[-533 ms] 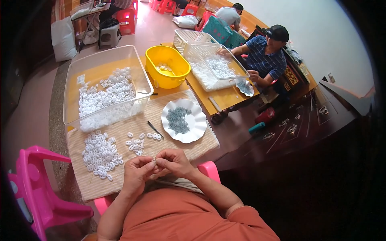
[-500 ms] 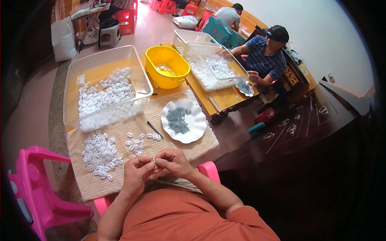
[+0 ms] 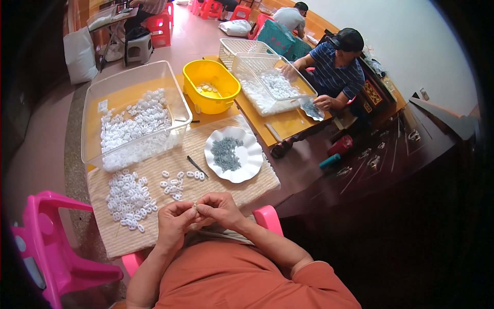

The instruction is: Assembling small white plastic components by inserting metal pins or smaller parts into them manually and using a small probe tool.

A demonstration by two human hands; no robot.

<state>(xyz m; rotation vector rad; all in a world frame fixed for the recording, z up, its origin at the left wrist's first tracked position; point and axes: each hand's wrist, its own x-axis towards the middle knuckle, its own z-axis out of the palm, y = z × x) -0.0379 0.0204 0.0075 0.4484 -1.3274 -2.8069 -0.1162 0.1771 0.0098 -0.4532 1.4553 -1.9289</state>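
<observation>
My left hand (image 3: 175,219) and my right hand (image 3: 222,210) meet at the table's near edge, fingertips pinched together. Between them is a small whitish plastic piece (image 3: 195,205), mostly covered by the fingers. Just beyond lies a loose group of white oval pieces with two holes (image 3: 172,185). A larger pile of the same pieces (image 3: 129,198) lies to the left. Tiny grey parts (image 3: 225,153) fill much of a white scalloped plate (image 3: 252,159) beyond my right hand. A thin black tool (image 3: 197,167) rests left of the plate.
A clear bin (image 3: 91,118) of white pieces stands at the far left of the table, beside a yellow tub (image 3: 206,100). Across, a co-worker (image 3: 334,69) reaches into another clear bin (image 3: 307,95). A pink chair (image 3: 51,232) stands at left; ribbed cloth (image 3: 139,244) covers the table.
My hands keep almost the same pinch at the same place. The view has shifted slightly. The co-worker's head has tipped further down.
</observation>
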